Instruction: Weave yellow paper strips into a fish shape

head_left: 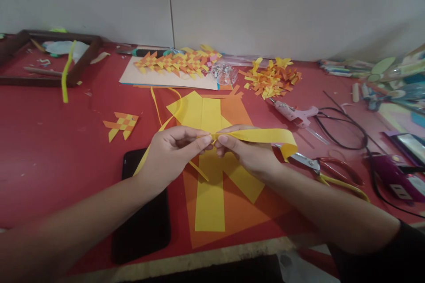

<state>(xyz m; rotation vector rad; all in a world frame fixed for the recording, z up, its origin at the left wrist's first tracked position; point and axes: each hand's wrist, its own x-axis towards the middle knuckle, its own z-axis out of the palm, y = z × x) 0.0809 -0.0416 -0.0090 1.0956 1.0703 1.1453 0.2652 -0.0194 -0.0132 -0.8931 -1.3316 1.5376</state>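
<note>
My left hand (177,148) and my right hand (242,148) meet over the middle of the table, thumbs and fingertips pinched close together. Between them is a yellow paper strip (265,135); its wide end curls out to the right past my right hand. Narrow yellow strips trail around my left hand. The exact fold at the fingertips is too small to make out. Beneath my hands, wide yellow paper pieces (210,203) lie on orange paper sheets (241,223). A woven orange and yellow paper fish (123,126) rests to the left.
A black phone (142,230) lies under my left forearm. Scissors (312,163), a pink glue gun (295,114) and its black cord are at right. Paper scraps (270,77), more woven fish (175,63) and a brown frame (94,53) line the back.
</note>
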